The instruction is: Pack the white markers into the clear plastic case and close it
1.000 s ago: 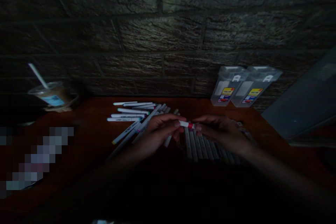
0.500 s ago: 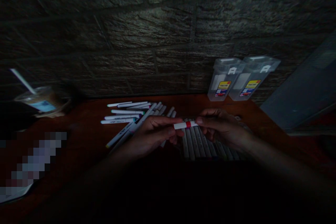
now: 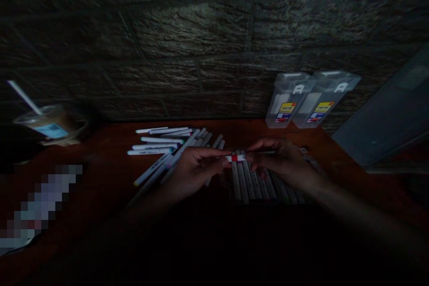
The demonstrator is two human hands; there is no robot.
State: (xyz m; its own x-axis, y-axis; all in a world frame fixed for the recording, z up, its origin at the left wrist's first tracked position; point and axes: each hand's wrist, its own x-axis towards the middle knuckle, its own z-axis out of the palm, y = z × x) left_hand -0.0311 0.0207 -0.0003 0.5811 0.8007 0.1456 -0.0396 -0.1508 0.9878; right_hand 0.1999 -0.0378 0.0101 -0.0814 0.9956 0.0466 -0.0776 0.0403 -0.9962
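Note:
Between my two hands a white marker with a red band [image 3: 234, 158] is held level, its ends covered by fingers. My left hand [image 3: 197, 165] pinches its left end; my right hand [image 3: 281, 161] grips the right end between thumb and fingers. Under and behind the hands lies a row of white markers [image 3: 248, 183], side by side. To the left is a loose pile of white markers [image 3: 157, 151] with coloured ends, partly covered by my left hand.
Two clear plastic cases [image 3: 284, 103] with yellow labels stand at the back right against the stone wall [image 3: 221, 31]. A drink cup with a straw [image 3: 47, 125] sits at the left. A grey panel [image 3: 385, 120] rises on the right of the wooden table [image 3: 110, 156].
The view shifted, with the cup now further left. Both hands still hold the marker; it has moved slightly left, and the fingers have shifted along it.

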